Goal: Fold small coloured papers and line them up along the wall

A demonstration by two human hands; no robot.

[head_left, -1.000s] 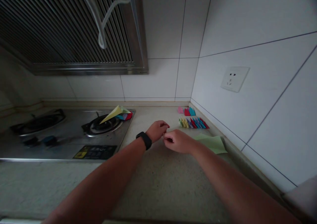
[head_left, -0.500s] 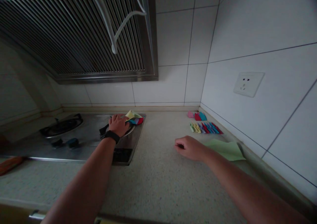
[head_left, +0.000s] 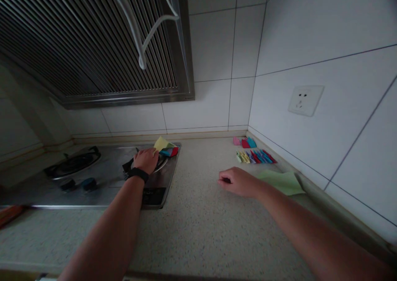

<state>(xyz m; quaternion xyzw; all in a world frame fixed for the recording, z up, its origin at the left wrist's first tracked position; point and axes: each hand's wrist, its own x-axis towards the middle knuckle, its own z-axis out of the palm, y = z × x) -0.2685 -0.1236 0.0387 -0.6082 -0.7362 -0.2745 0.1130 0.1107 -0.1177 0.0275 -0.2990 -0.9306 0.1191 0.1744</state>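
Note:
My left hand [head_left: 146,161], with a black band [head_left: 138,173] on its wrist, reaches over the right burner [head_left: 163,162] of the gas stove. Its fingers are closed at the near edge of a pale yellow paper [head_left: 162,143], whose left part is raised. Blue paper [head_left: 166,152] and red paper [head_left: 174,151] lie under and beside it. My right hand [head_left: 235,181] rests on the counter in a loose fist, with a dark hollow between the curled fingers and nothing visible in it. Beside its wrist lies a light green paper sheet [head_left: 281,182].
Behind my right hand are a row of folded coloured paper pieces [head_left: 257,156] and small pink, red and blue ones [head_left: 245,142]. Left of my left hand are stove knobs [head_left: 89,184] and another burner [head_left: 74,161]. A range hood [head_left: 124,101] hangs above; a socket [head_left: 306,100] is on the wall.
The view has shifted slightly. My left hand's fingers have drawn together at the yellow paper, whose left side has risen a little. My right hand keeps its place and shape.

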